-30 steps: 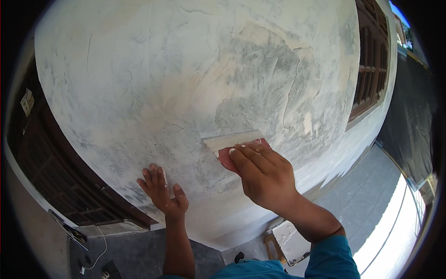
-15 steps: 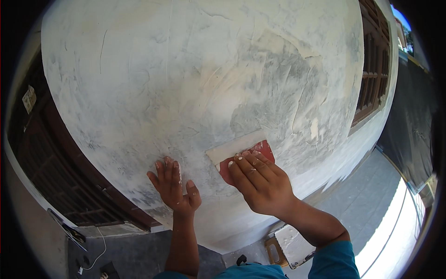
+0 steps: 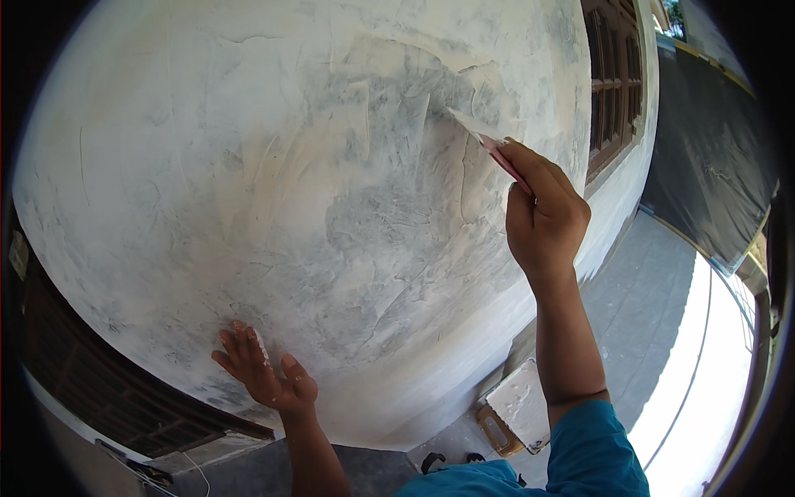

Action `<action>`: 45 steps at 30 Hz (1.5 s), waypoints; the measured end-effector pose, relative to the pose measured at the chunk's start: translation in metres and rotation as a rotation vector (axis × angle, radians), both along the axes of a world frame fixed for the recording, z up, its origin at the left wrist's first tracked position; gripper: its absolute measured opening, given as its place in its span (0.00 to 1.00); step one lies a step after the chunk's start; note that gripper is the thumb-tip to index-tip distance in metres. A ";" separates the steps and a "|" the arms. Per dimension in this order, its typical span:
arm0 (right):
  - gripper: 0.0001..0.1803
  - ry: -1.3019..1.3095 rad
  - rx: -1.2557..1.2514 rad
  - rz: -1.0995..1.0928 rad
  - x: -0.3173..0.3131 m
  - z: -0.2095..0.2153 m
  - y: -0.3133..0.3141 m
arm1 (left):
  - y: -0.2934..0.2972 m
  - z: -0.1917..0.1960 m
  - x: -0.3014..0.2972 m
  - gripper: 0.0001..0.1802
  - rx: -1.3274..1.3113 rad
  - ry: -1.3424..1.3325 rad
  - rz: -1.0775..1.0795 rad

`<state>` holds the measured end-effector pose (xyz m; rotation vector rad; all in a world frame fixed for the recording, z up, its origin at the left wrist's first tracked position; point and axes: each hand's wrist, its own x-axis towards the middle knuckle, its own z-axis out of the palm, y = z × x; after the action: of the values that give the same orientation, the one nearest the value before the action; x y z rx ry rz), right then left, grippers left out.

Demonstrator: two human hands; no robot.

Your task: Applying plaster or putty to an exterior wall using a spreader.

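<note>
Now the red scraper (image 3: 507, 166), gripped in the right hand (image 3: 551, 209), is swung farther right, another patch of wall (image 3: 443, 87) reached; left hand (image 3: 261, 371) spread, empty.

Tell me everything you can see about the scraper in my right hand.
The scraper is a flat hand tool with a pale blade and a pinkish-red grip, its material unclear. Seen nearly edge-on, it looks like a thin wedge slanting down to the right. Your right hand holds it by the grip. The blade points up and left at the patchy wall; whether it touches is hard to tell.
</note>
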<state>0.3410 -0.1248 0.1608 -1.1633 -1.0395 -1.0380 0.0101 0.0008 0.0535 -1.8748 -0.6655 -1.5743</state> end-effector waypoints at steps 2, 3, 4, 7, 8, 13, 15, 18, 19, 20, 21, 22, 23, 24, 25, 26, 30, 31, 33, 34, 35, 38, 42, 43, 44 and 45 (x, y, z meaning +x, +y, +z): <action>0.20 0.062 0.033 0.019 0.012 0.003 0.008 | -0.002 0.001 -0.001 0.29 0.009 0.024 0.026; 0.20 0.119 0.072 0.048 0.015 0.005 0.011 | -0.003 0.003 -0.003 0.29 0.023 0.043 0.062; 0.23 0.220 0.032 0.076 0.015 0.012 0.010 | -0.002 0.002 -0.004 0.29 0.028 0.048 0.088; 0.22 0.106 0.125 0.057 0.027 0.021 0.019 | -0.004 -0.002 -0.006 0.30 0.011 0.058 0.132; 0.22 0.116 0.113 0.045 0.024 0.022 0.019 | -0.006 -0.003 -0.005 0.31 0.006 0.059 0.159; 0.23 -0.081 0.008 -0.061 -0.007 -0.005 0.054 | -0.017 0.004 -0.012 0.33 -0.012 0.039 0.233; 0.20 -0.099 -0.090 -0.037 -0.015 -0.053 0.054 | -0.011 -0.003 0.001 0.35 0.010 0.062 0.221; 0.18 -0.038 -0.267 0.076 -0.048 -0.110 0.030 | -0.013 -0.001 0.000 0.36 -0.014 0.031 0.239; 0.18 -0.020 -0.328 0.117 -0.054 -0.119 0.019 | -0.009 -0.002 0.002 0.36 -0.025 -0.002 0.210; 0.18 -0.021 -0.325 0.117 -0.052 -0.123 0.008 | -0.007 -0.002 0.004 0.36 -0.022 -0.003 0.211; 0.18 0.001 -0.384 0.216 -0.051 -0.127 -0.003 | -0.005 0.000 0.002 0.35 0.000 0.009 0.225; 0.18 0.022 -0.443 0.308 -0.048 -0.129 -0.014 | -0.003 0.001 0.001 0.35 0.022 0.018 0.231; 0.20 0.081 -0.435 0.370 -0.041 -0.124 -0.022 | -0.002 0.001 0.000 0.35 0.028 0.023 0.235; 0.21 0.066 -0.368 0.301 -0.029 -0.115 -0.026 | 0.000 0.000 0.001 0.33 0.042 0.008 0.234; 0.21 0.050 -0.303 0.229 -0.015 -0.100 -0.028 | 0.001 0.000 0.002 0.31 0.054 -0.009 0.230; 0.22 0.036 -0.194 0.177 -0.004 -0.081 -0.026 | 0.002 -0.001 0.000 0.30 0.056 -0.006 0.234; 0.24 -0.046 0.028 -0.028 0.037 -0.002 -0.010 | -0.001 -0.001 0.008 0.30 0.045 -0.004 0.189; 0.25 -0.054 0.031 -0.060 0.039 0.010 -0.001 | -0.001 -0.001 0.008 0.30 0.049 -0.003 0.189; 0.24 -0.059 -0.058 0.031 0.032 0.006 0.024 | 0.000 -0.002 0.005 0.30 0.052 0.000 0.173; 0.25 -0.091 -0.075 -0.001 0.019 -0.011 0.040 | 0.000 -0.002 0.002 0.30 0.053 0.002 0.183; 0.25 -0.139 -0.127 -0.020 0.004 -0.033 0.044 | 0.000 -0.001 0.003 0.29 0.059 -0.003 0.179; 0.21 -0.162 -0.265 0.112 -0.038 -0.101 0.026 | -0.002 0.001 0.005 0.29 0.057 -0.013 0.178; 0.23 -0.167 -0.289 0.194 -0.036 -0.101 -0.010 | -0.001 0.000 0.004 0.29 0.054 -0.023 0.175; 0.23 -0.142 -0.225 0.186 -0.027 -0.078 -0.014 | -0.001 -0.001 0.001 0.29 0.051 -0.019 0.181; 0.24 -0.136 -0.112 0.154 -0.016 -0.055 -0.012 | -0.001 0.000 -0.002 0.29 0.060 -0.014 0.186; 0.25 -0.118 -0.048 0.077 -0.004 -0.033 -0.012 | -0.001 0.000 -0.002 0.28 0.069 -0.015 0.182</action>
<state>0.3372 -0.1366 0.1275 -1.1027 -1.1991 -1.0358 0.0084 -0.0004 0.0535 -1.7028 -0.7568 -1.4774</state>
